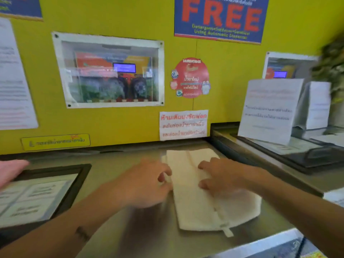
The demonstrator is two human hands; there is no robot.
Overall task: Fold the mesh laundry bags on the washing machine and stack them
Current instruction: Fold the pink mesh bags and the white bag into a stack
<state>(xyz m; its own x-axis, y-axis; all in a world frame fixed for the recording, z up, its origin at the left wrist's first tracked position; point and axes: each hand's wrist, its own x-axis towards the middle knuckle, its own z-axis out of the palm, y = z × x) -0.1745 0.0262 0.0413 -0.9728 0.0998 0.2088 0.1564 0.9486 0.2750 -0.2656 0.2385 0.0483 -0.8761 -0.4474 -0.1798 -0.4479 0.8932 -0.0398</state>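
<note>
A cream mesh laundry bag (202,198) lies folded into a long strip on the steel top of the washing machine (141,231), running from near the yellow back panel (119,19) toward the front edge. Its far end shows two layers side by side; its near end is wider, with a seam or zipper line along it and a small tab (228,232) sticking out at the front corner.

The left hand (149,183) sits at the left edge of the bag, about halfway along. Its fingers are curled inward and their tips touch or pinch the bag's edge; motion blur hides whether fabric is actually held between them. The right hand (221,177) lies on top of the bag, just across from the left, fingers loosely spread and bent, pressing down on the cloth rather than closed around it. The two hands are near each other, with a narrow band of bag between them.

To the left, a black-framed instruction panel (42,194) is set into the machine top, and the edge of another person's hand (10,171) shows above it at the frame's border. To the right, a white paper notice (270,110) stands on the neighbouring machine. On the back panel hang a blue poster reading FREE (221,17), a round red sticker (190,78) and a clear window over a dispenser unit (109,71).
</note>
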